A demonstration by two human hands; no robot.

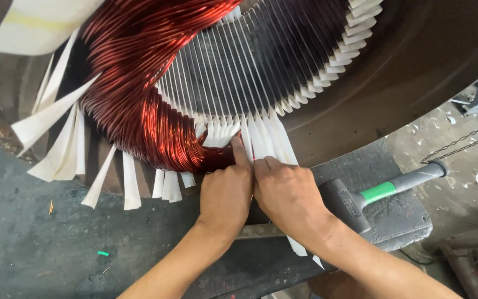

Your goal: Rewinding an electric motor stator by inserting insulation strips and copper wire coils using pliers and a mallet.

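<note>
A large motor stator (405, 72) fills the upper view, its slots lined with white insulation paper strips (316, 83). Thick red-copper wire coils (134, 83) bulge from its left side and curve down to the bottom of the bore. My left hand (227, 191) presses the end of the coil bundle at the bottom slots, thumb pointing up against the paper. My right hand (289, 191) sits right beside it, fingers curled on a white paper strip (266, 138) sticking out of a slot. More paper runs under my right wrist.
A mallet with a black head (345, 204) and a grey-and-green handle (399, 185) lies on a dark block right of my right hand. White paper strips (62, 133) hang at the left. A chain (460, 145) crosses the littered floor at right.
</note>
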